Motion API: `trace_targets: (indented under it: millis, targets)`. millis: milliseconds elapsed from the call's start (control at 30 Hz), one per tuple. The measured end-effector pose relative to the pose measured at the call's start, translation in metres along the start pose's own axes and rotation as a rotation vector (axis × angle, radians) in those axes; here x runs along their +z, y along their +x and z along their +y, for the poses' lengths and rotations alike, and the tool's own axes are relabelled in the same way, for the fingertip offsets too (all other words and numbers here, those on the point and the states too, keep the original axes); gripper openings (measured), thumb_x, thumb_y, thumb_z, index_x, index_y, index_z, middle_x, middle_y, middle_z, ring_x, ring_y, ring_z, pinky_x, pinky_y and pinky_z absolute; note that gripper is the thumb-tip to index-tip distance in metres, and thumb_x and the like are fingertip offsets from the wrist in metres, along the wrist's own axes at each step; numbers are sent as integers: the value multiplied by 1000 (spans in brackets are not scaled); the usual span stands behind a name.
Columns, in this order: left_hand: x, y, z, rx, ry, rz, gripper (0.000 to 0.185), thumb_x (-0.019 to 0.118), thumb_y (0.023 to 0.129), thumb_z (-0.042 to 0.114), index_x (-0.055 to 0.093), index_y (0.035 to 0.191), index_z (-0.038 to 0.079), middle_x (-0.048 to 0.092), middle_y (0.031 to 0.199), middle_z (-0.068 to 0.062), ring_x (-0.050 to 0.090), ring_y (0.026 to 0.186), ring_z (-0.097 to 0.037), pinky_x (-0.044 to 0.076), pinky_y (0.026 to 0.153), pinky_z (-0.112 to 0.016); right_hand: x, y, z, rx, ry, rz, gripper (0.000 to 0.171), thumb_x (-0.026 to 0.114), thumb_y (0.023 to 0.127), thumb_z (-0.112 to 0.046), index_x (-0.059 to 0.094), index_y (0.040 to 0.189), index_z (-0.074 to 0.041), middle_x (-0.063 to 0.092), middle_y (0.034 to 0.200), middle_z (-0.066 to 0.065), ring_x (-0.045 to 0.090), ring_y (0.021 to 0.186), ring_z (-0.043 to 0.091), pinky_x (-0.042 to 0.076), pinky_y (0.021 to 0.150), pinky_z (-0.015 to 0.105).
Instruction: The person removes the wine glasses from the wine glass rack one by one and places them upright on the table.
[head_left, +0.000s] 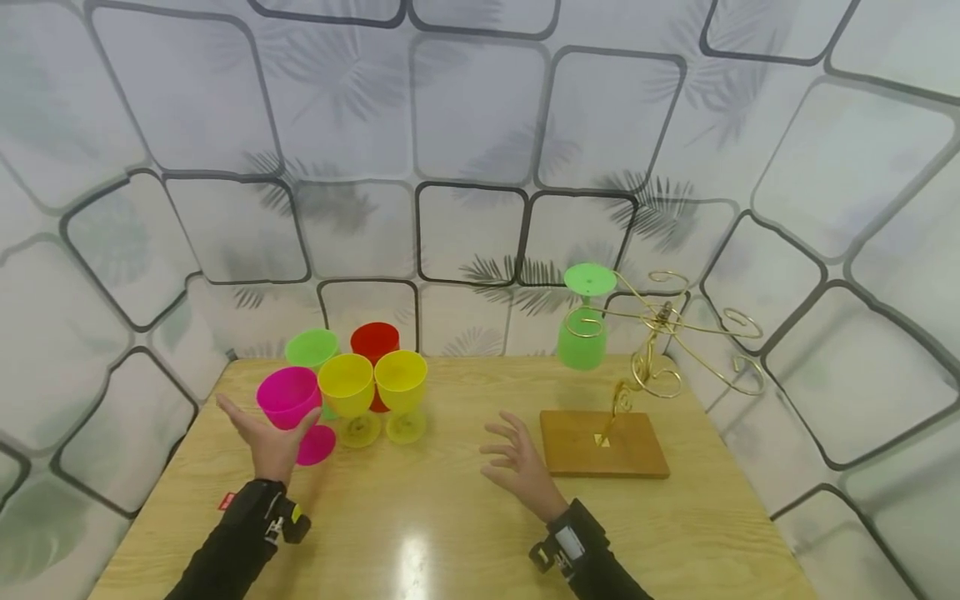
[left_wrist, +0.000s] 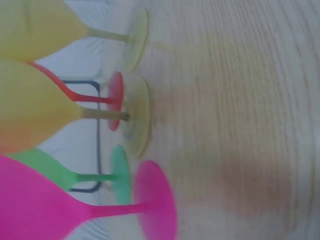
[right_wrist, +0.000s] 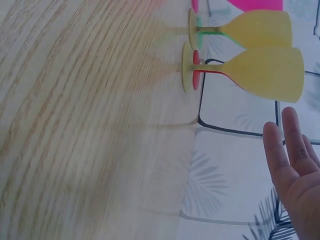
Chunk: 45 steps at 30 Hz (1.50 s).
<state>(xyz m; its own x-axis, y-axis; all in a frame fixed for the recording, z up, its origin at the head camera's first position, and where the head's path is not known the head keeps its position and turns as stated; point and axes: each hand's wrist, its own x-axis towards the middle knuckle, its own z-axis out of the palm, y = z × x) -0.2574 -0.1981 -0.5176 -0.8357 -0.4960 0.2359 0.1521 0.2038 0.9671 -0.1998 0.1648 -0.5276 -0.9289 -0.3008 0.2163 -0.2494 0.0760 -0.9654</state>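
A pink goblet (head_left: 288,398) stands upright at the left of a cluster on the table. My left hand (head_left: 268,442) is in front of it with thumb and fingers spread; whether they touch the bowl I cannot tell. Beside the pink one are two yellow goblets (head_left: 347,385), with a green goblet (head_left: 311,347) and a red goblet (head_left: 375,340) behind. My right hand (head_left: 522,467) hovers over the table, fingers loosely extended and holding nothing. To its right is a gold wire rack (head_left: 660,321) on a wooden base (head_left: 604,446). Another green goblet (head_left: 582,340) hangs upside down from it.
The light wooden table (head_left: 450,517) ends at a curtain (head_left: 472,242) with a stone-like pattern, which also runs along both sides. A small red tag (head_left: 227,501) lies by the left edge, next to my left sleeve. The rack's curled arms spread above the right side.
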Motion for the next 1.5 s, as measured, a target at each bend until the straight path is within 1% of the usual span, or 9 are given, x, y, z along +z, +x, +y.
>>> trace_targets:
  millis: [100,167,367,500,600,733,1000,1233,1500]
  targets:
    - [5,-10,10,229,87,28,107,74,78,19,-4,151,12,-11,159,-8,-7,146,-28,-5,117,-57,0,-3,-3,-42,-78,-13,79,64,86,-3,15,147,-9,35,143,27,50,118,45,44,97,56]
    - [12,-18,22,395,132,-17,92,67,83,13,5,150,5,-2,158,-17,-3,146,-32,-5,116,-58,-1,-3,-10,-85,-150,-23,75,64,86,-4,19,146,-8,36,142,26,51,118,43,45,98,51]
    - [49,-45,70,803,176,-308,59,50,95,25,29,145,1,29,150,-23,22,143,-29,10,121,-34,-21,7,-41,-232,-326,-52,67,65,86,-5,29,142,-6,46,136,20,51,119,38,46,101,40]
    - [82,-59,100,933,242,-517,58,45,97,40,37,143,6,37,148,-17,33,138,-30,22,119,-37,-37,18,-78,-333,-447,-67,68,68,82,-1,33,140,-5,51,131,19,54,117,35,47,99,40]
    - [106,-69,113,945,289,-628,56,56,93,30,39,142,10,40,147,-16,38,135,-32,31,112,-49,-45,25,-116,-391,-546,-86,70,72,78,0,36,137,-2,53,129,18,56,115,32,48,96,44]
    - [131,-84,112,860,309,-747,60,63,88,22,39,142,14,41,146,-15,40,134,-32,36,108,-52,-55,29,-173,-455,-689,-145,73,75,75,-3,37,137,0,55,129,15,57,114,26,49,95,43]
    - [148,-107,98,696,312,-922,54,55,94,27,37,144,16,43,146,-9,39,135,-28,34,112,-46,-85,54,-286,-585,-937,-255,62,75,74,-4,47,129,2,60,121,14,61,105,25,52,89,34]
    - [152,-116,100,684,308,-954,51,52,96,29,38,143,15,45,144,-10,41,134,-25,35,111,-44,-146,120,-316,-166,-1211,-272,52,64,89,-21,44,134,-5,53,130,19,54,115,36,47,93,51]
    - [152,-119,102,699,316,-961,48,51,96,28,41,141,14,46,144,-9,42,134,-24,36,111,-42,-181,169,-264,210,-1318,-426,62,62,89,-37,39,137,-5,45,134,29,44,122,46,41,97,56]
